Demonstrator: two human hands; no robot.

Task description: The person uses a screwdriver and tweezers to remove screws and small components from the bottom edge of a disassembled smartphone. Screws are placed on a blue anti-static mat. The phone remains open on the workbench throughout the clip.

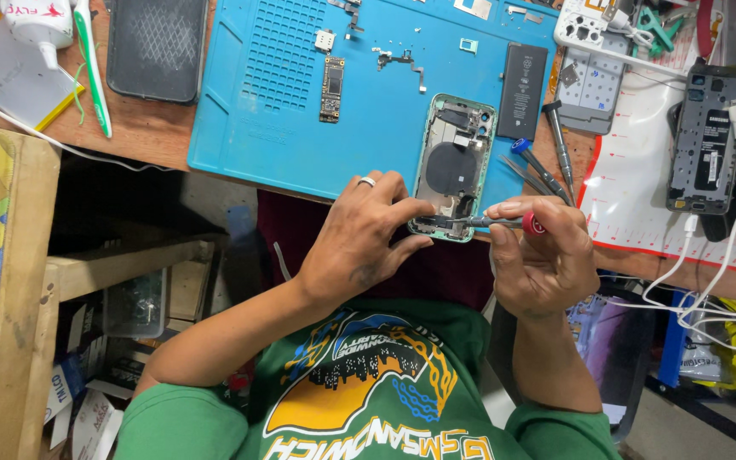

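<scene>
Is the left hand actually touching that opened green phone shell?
Touching. The head view shows the left hand with its fingertips pressed on the bottom edge of the opened green phone shell, no gap visible.

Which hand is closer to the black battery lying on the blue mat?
Right. The right hand sits just below the black battery, holding a screwdriver. The left hand is farther, beyond the opened phone.
</scene>
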